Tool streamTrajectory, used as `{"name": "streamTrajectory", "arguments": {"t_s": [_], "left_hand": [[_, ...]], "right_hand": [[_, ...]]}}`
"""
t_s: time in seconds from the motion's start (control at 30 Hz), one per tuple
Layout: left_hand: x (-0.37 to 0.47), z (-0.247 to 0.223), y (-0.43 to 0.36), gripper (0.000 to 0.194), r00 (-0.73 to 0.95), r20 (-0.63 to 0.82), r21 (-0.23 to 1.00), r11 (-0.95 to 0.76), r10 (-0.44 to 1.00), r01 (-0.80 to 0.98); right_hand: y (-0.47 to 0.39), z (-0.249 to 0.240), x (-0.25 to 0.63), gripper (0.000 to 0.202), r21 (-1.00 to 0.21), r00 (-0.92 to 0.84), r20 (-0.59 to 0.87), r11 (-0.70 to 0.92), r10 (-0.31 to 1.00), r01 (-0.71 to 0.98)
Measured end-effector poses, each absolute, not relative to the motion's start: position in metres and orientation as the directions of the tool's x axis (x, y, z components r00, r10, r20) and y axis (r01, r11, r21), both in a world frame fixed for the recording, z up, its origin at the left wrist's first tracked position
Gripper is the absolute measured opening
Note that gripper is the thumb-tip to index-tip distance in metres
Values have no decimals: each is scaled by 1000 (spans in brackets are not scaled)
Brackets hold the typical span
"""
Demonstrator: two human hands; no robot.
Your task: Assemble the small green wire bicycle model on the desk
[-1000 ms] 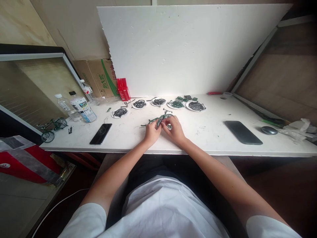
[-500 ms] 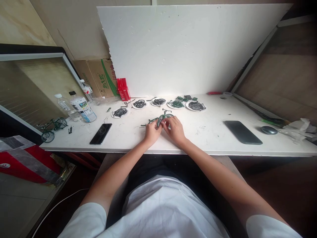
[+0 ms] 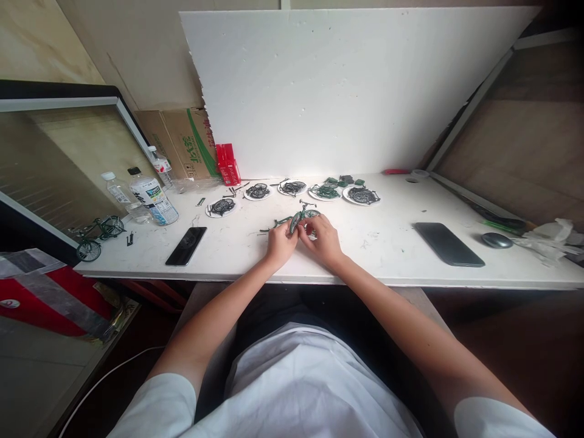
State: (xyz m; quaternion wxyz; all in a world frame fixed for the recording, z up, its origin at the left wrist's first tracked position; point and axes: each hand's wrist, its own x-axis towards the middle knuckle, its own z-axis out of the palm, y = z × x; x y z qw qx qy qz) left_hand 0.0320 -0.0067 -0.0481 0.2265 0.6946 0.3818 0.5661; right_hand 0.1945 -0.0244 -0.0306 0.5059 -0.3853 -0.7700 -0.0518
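Note:
A small green model bicycle (image 3: 304,214) is between my two hands near the front of the white table, its handlebar end away from me. My left hand (image 3: 280,243) is closed on its near side, beside a wheel. From the right, my right hand (image 3: 323,241) pinches at the bicycle with thumb and fingers; its fingertips hide the exact part they touch. Another thin green piece (image 3: 283,220) lies just beyond my left hand. Behind are round white plates with model parts: a plate of green frames (image 3: 325,192) and several of dark wheels and pieces, such as the right plate (image 3: 362,195).
On the left stand an assembled model bicycle (image 3: 98,236), a labelled bottle (image 3: 155,199) and a phone (image 3: 186,246). To the right lie a dark phone (image 3: 448,243), a mouse (image 3: 497,240) and crumpled tissue (image 3: 550,234). A white board (image 3: 356,91) rises behind the table.
Almost nothing differs. My right hand's fingers have shifted very slightly at the bicycle; my left hand keeps its hold.

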Motion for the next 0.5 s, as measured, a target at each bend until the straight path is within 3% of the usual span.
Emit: {"name": "streamTrajectory", "arguments": {"t_s": [0.27, 0.5], "left_hand": [[31, -48, -6, 8, 38, 616, 736, -592, 787, 327], [31, -48, -4, 15, 23, 609, 749, -584, 793, 313]], "right_hand": [[-21, -33, 194, 16, -166, -260, 830, 663, 494, 730], [-24, -35, 195, 24, -57, -315, 804, 592, 505, 804]]}}
